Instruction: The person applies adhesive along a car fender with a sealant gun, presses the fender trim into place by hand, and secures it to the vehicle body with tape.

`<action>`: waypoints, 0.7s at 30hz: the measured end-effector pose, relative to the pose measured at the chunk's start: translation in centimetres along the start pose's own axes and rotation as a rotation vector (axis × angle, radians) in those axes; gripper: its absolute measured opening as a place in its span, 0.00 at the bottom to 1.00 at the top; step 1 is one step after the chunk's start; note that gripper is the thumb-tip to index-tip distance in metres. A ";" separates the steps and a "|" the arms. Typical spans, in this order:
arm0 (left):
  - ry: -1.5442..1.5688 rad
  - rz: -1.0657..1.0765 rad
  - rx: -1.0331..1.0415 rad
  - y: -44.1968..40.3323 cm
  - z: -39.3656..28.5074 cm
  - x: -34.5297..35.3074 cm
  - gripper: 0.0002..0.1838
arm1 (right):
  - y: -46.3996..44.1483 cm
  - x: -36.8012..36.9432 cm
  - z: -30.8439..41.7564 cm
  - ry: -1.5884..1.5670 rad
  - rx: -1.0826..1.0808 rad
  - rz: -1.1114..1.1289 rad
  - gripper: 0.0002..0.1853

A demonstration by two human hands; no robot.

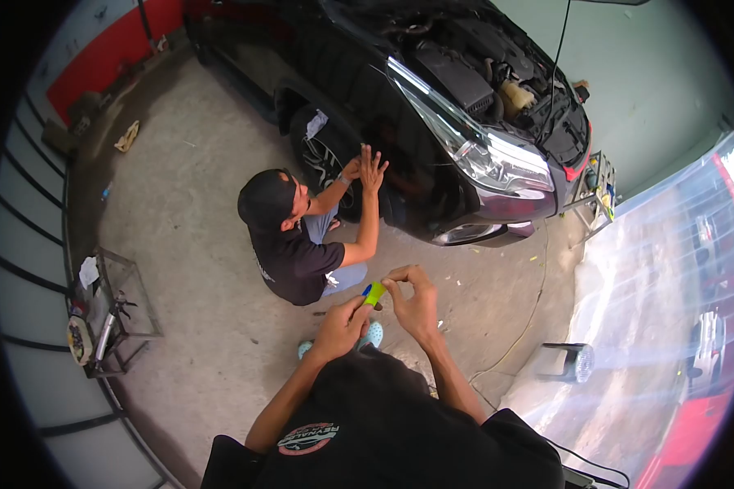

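Observation:
A small yellow-green piece (374, 293) with a blue part at its left edge is held between my two hands, in front of my chest. The fingers of my left hand (339, 328) are closed round its lower left side. My right hand (413, 305) pinches its upper right corner between thumb and fingertips. Just beyond my hands, a co-worker in a dark cap and shirt (289, 236) crouches beside a black car (334, 73), both hands raised against the front fender.
The car's hood is up over the engine bay (497, 73). A metal-frame stand (126, 314) holds tools at the left. A small stool (569, 362) is at the right, near plastic sheeting (628, 269). Another rack (597, 191) stands by the bumper. A cable (537, 301) crosses the floor.

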State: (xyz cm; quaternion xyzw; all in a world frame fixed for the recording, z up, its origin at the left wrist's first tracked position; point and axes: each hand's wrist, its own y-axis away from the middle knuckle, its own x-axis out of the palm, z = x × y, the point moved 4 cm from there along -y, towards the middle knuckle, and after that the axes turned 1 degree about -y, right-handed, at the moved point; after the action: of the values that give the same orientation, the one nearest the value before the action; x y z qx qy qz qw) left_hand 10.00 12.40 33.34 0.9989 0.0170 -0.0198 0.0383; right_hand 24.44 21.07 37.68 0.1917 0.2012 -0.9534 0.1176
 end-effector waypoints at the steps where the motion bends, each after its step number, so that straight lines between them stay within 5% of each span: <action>1: -0.008 0.008 0.019 0.2 -0.4 0.0 0.14 | -0.3 -0.2 0.4 0.001 0.001 -0.004 0.05; 17: 0.131 0.037 0.203 1.4 -3.9 -2.1 0.14 | -6.0 -0.9 2.3 -0.027 0.192 0.220 0.07; 21: 0.153 -0.073 0.219 -0.6 -2.3 -2.5 0.12 | -9.1 -1.6 6.1 0.232 -0.025 0.170 0.06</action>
State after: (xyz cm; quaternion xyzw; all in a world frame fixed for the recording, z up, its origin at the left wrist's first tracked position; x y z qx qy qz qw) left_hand 7.56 13.14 35.66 0.9944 0.0540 0.0535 -0.0732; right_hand 21.17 26.81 46.55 0.3155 0.2084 -0.9088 0.1763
